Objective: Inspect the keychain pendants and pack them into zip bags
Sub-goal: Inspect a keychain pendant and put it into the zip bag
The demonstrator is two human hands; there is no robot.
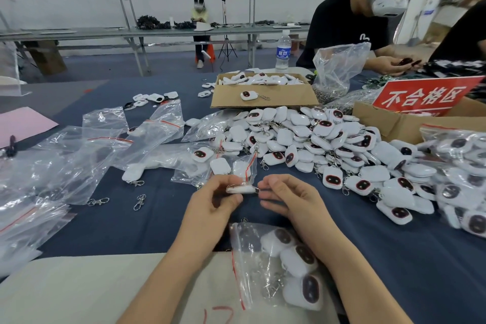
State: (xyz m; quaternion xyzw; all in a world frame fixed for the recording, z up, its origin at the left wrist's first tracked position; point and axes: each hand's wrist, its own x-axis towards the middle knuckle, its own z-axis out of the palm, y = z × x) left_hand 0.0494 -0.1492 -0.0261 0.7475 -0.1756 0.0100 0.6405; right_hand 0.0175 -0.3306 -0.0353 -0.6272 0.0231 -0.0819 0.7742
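Observation:
My left hand [215, 201] and my right hand [285, 197] hold one white keychain pendant [240, 189] edge-on between their fingertips, above the blue cloth. The left fingers pinch its left end; the right fingers pinch the metal ring at its right end. A small zip bag [247, 166] stands just behind the pendant. Under my right forearm lies a zip bag [278, 265] with several pendants in it. A large heap of white pendants with dark faces [328, 144] spreads to the right.
Empty zip bags [79, 155] lie at the left, loose metal clasps [139, 201] near them. A cardboard box [263, 89] of pendants and a box with a red sign [420, 97] stand behind. A person works at the far right, beside a water bottle [283, 51].

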